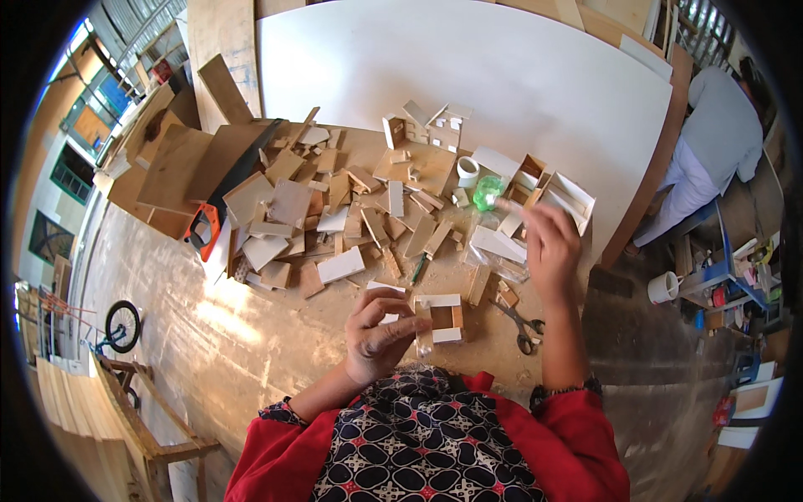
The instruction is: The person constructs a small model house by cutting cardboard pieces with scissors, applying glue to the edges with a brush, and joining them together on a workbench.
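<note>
My left hand is closed on a small thin wooden piece, pinched between thumb and fingers. Right beside it, a small box-like frame of white-faced wood lies on the work surface. Further up on the right, my right hand is closed, its fingertips pinching a thin pale stick. The white tip of the stick is over a green clear plastic cup; whether it touches the inside I cannot tell. Dark-handled scissors lie below the right hand.
Many wood offcuts are heaped across the middle and left. A white roll, an open wooden box and a small model stand at the back. An orange-handled saw is at left. Another person bends at the far right.
</note>
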Demonstrator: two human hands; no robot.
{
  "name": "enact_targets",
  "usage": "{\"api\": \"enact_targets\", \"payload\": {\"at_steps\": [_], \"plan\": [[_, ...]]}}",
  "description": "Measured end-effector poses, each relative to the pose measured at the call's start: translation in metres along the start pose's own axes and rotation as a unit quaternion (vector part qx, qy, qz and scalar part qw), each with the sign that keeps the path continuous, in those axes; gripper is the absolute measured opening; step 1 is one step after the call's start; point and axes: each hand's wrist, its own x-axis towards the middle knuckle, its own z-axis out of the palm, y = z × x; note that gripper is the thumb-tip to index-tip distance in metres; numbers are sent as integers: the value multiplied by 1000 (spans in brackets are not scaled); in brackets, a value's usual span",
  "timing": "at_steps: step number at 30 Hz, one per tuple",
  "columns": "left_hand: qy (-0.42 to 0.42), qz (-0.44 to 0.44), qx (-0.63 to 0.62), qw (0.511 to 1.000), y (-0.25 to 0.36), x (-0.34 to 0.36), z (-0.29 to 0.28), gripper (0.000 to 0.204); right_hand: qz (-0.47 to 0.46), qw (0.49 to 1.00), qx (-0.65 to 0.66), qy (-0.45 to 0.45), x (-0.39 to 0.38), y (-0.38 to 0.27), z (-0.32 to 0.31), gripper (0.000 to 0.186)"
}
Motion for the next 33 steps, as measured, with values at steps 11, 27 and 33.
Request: {"api": "enact_targets", "payload": {"at_steps": [11,27,33], "plan": [[-40,-481,-319,815,-27,-19,30,25,24,985,-132,-107,2,107,104,17],[-134,-550,-289,771,-51,-35,54,28,389,730,383,-410,-89,-10,59,18],[-83,-494,-176,848,-67,-56,51,27,460,731,338,-374,-150,25,69,22]]}}
